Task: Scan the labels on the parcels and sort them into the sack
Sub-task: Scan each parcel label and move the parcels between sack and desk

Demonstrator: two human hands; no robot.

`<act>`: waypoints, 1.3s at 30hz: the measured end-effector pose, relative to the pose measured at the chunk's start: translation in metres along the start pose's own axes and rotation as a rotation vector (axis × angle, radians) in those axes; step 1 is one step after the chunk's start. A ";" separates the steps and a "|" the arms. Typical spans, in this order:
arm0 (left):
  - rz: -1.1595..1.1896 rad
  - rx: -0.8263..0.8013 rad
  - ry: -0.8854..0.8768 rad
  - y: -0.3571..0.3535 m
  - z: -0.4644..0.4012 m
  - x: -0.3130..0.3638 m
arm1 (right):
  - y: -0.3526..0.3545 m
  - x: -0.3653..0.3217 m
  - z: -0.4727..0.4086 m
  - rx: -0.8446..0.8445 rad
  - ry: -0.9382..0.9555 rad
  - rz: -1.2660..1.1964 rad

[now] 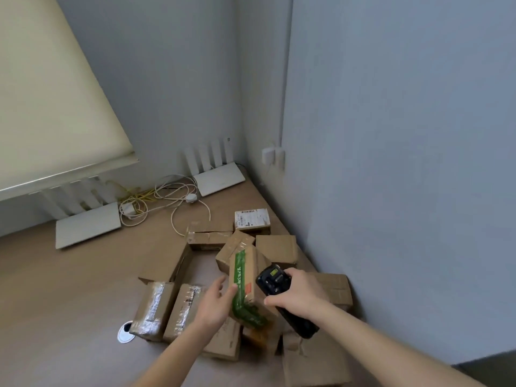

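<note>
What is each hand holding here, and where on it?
Left hand grips the green-taped parcel at its left edge; right hand grips the black scanner around its middle.

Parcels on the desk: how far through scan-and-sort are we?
Done: nothing confirmable; no sack in view. In hand: left hand holds the green-taped parcel while right hand grips the scanner. Left: many boxes on the desk, including the labelled parcel.

Label print on the far parcel (252, 218) is too small to read. The scanner (282, 291) screen is illegible; the right hand (300, 296) covers its midsection.
</note>
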State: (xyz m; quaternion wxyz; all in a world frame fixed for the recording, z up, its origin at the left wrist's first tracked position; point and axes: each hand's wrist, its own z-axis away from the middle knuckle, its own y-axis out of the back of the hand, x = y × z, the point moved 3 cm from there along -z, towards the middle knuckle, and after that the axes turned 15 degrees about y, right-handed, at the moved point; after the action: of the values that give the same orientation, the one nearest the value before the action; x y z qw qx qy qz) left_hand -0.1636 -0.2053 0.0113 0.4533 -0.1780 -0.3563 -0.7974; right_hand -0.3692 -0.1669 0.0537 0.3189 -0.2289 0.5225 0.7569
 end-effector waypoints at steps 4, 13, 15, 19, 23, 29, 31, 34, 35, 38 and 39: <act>0.145 -0.075 0.160 -0.014 -0.028 -0.002 | -0.011 0.007 -0.042 -0.057 -0.012 -0.083; 0.323 -0.174 0.233 -0.019 -0.035 -0.007 | -0.016 0.017 -0.056 -0.096 -0.065 -0.317; 0.370 -0.189 0.203 -0.018 -0.024 -0.003 | -0.011 0.017 -0.048 -0.062 -0.056 -0.320; 0.435 -0.204 0.077 -0.009 0.016 0.010 | 0.002 0.005 -0.023 0.030 -0.005 -0.373; 0.464 -0.203 -0.066 0.007 0.057 0.010 | 0.015 -0.022 0.020 0.070 0.104 -0.408; 0.468 -0.124 -0.195 0.036 0.138 -0.014 | 0.019 -0.061 0.106 0.191 0.230 -0.353; 0.463 -0.138 -0.232 0.047 0.164 -0.029 | 0.015 -0.078 0.139 0.218 0.280 -0.338; 0.531 -0.090 -0.291 0.066 0.202 -0.053 | 0.003 -0.100 0.182 0.224 0.307 -0.341; 0.562 -0.080 -0.311 0.072 0.216 -0.060 | 0.000 -0.107 0.196 0.221 0.317 -0.346; 0.638 -0.112 -0.340 0.088 0.255 -0.076 | -0.009 -0.123 0.235 0.213 0.321 -0.408; 0.653 -0.128 -0.354 0.093 0.268 -0.078 | -0.012 -0.127 0.247 0.211 0.329 -0.434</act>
State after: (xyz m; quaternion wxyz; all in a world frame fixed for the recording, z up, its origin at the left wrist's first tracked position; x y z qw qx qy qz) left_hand -0.0542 0.0060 0.1847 0.6029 -0.4452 -0.3029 -0.5887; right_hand -0.2756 0.0364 0.2186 0.4065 -0.4204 0.5819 0.5652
